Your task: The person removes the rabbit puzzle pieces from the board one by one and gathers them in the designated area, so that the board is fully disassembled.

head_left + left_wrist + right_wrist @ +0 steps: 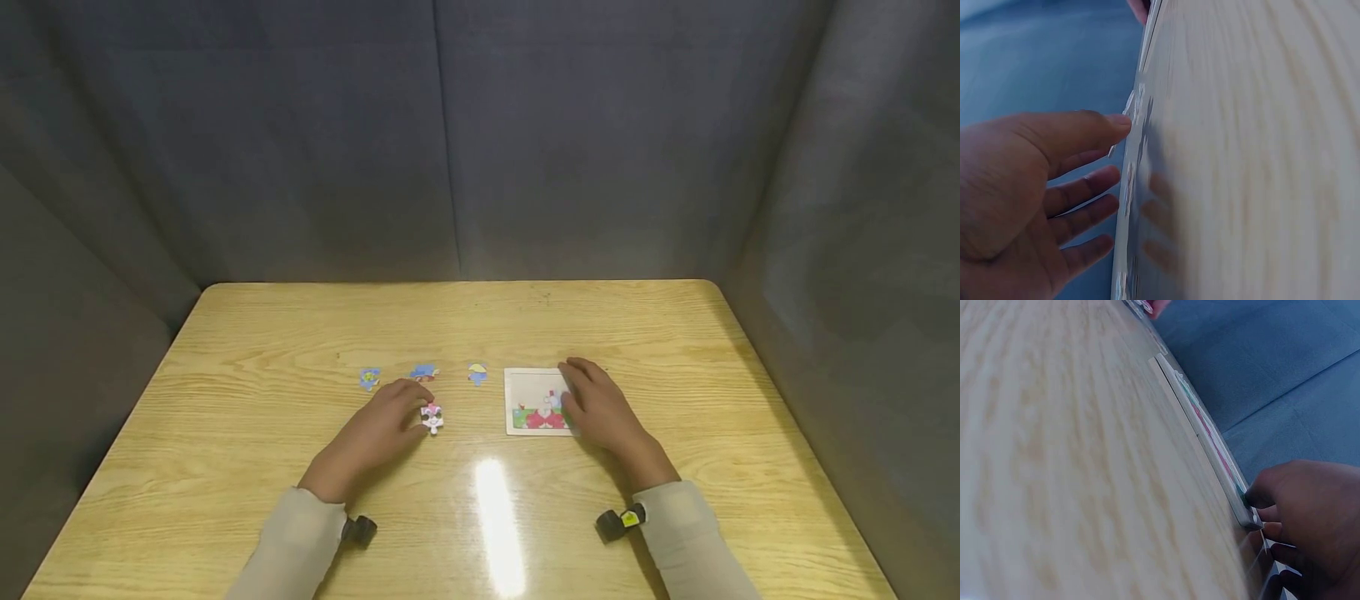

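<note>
My left hand [386, 421] pinches a white and pink jigsaw piece [432, 418] with a smiling face between thumb and index finger, just above the table. In the left wrist view the other fingers of the left hand [1035, 194] are spread loosely. My right hand [603, 408] grips the right edge of a white-framed puzzle board [508, 402], its thumb over the picture side. Part of the board's right side is hidden under that hand. Red, white and green puzzle parts [543, 419] fill the board's lower strip.
Behind the left hand lie three loose pieces: a blue and yellow piece [369, 378], a blue and brown piece [424, 372] and a yellow-topped blue piece [477, 373]. Everything rests on a wooden table [420, 533], with grey curtains [300, 167] around it.
</note>
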The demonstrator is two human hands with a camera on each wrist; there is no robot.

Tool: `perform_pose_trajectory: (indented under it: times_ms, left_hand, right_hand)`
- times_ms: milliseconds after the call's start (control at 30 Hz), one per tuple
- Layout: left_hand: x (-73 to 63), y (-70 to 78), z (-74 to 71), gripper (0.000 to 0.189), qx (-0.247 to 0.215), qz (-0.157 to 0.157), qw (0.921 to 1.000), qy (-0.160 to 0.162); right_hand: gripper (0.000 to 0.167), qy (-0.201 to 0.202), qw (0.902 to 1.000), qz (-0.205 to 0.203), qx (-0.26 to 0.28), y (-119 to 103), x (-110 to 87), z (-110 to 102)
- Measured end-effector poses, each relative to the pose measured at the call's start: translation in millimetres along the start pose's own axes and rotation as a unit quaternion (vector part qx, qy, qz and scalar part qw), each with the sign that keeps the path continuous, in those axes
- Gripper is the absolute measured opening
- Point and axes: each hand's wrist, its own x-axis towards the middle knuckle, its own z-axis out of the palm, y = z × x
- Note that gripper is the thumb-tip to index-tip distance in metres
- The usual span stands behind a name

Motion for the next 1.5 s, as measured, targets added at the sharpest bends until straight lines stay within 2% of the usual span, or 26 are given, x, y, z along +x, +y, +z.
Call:
perform_pose_trajectory:
  times_ms: [233, 767, 967, 1500]
  left_hand:
    - [-5.2, -6.3, -3.6, 0.039, -0.004, -0.005, 1.0000, -0.004]
    - [-2.3, -10.7, -0.6, 0.039, 0.008, -0.003, 0.9998, -0.016]
    - [-1.8, -10.0, -1.2, 0.038, 0.023, 0.005, 0.9995, -0.020]
    - [-2.7, -7.6, -4.1, 0.038, 0.017, 0.008, 0.9996, -0.020]
  right_hand:
    - [0.051, -0.001, 1.0000, 0.005, -0.007, 1.8, 0.2, 0.3]
    - [0.050, 0.003, 1.0000, 0.002, -0.009, 2.4, -0.2, -0.3]
    - [0.050, 0.002, 1.0000, 0.003, -0.005, 0.6, -0.5, -1.1]
    - [0.051, 0.000, 1.0000, 0.003, -0.001, 2.3, 0.5, 1.1]
